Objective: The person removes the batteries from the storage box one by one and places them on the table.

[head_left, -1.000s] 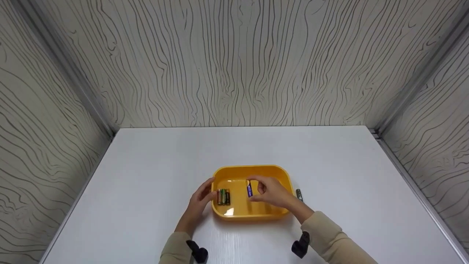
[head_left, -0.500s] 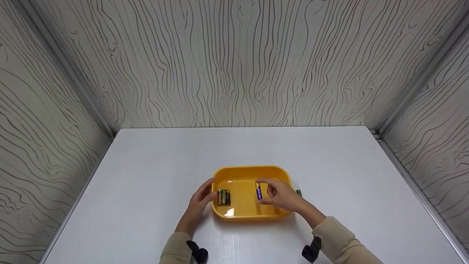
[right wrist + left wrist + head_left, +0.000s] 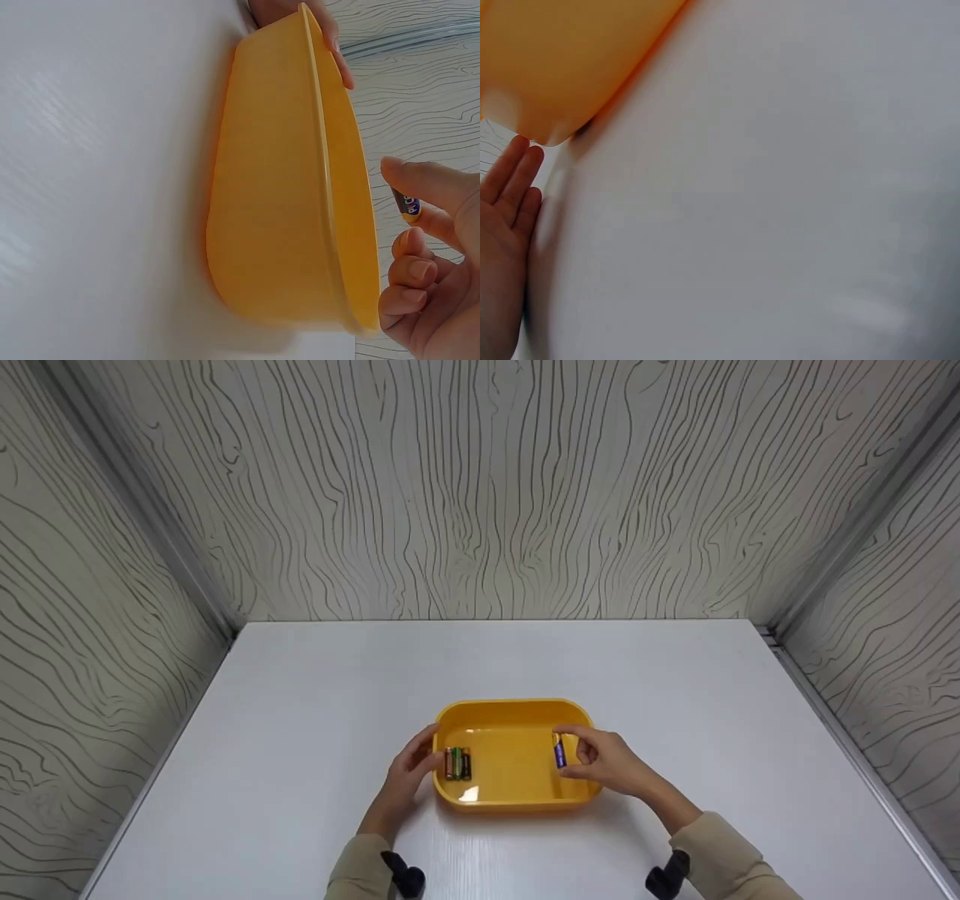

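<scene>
A yellow tray (image 3: 517,709) sits on the white table near me; its outer wall (image 3: 270,187) fills the right wrist view. Against its left inner wall lie a few batteries (image 3: 457,763) side by side. My right hand (image 3: 581,755) hovers over the tray's right end and pinches a blue battery (image 3: 559,751) upright between thumb and forefinger; the battery's end (image 3: 406,205) shows in the right wrist view. My left hand (image 3: 415,760) rests with straight fingers against the tray's left outer wall. Its fingers (image 3: 510,187) lie next to the tray's corner (image 3: 547,75).
The white table (image 3: 315,690) stretches out on all sides of the tray, enclosed by wood-grain walls (image 3: 480,487) at the back and both sides. A metal rail (image 3: 840,720) runs along the table's right edge.
My right hand has carried the blue battery rightward, from the tray's middle to its right end. The left hand has stayed at the tray's left wall. The battery lying right of the tray is now hidden.
</scene>
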The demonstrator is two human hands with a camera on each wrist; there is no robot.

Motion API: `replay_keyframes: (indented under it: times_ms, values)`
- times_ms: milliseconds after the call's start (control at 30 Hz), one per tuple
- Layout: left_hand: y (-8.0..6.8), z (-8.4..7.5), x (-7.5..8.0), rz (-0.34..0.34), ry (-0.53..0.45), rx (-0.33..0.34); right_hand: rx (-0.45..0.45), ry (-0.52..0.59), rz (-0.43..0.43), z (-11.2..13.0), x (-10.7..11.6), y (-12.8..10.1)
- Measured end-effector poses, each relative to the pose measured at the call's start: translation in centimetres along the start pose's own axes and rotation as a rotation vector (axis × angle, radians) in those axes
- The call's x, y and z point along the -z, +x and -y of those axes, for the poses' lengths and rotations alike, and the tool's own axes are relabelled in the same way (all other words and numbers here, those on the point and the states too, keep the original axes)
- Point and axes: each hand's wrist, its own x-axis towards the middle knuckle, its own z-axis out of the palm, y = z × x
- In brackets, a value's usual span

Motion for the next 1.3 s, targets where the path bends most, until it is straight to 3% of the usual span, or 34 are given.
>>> replay_keyframes:
  times_ms: [633,933,1300]
  values:
    - [0.1,-0.1,0.0,0.008,-0.012,0.038,0.018,0.025,-0.073,-2.8,3.1,-2.4]
    - [0.5,0.1,-0.1,-0.014,0.007,0.047,-0.051,-0.026,-0.110,-4.6,4.2,-3.6]
    - [0.2,0.2,0.1,-0.004,-0.015,0.063,-0.081,-0.021,-0.101,-7.3,3.8,-4.4]
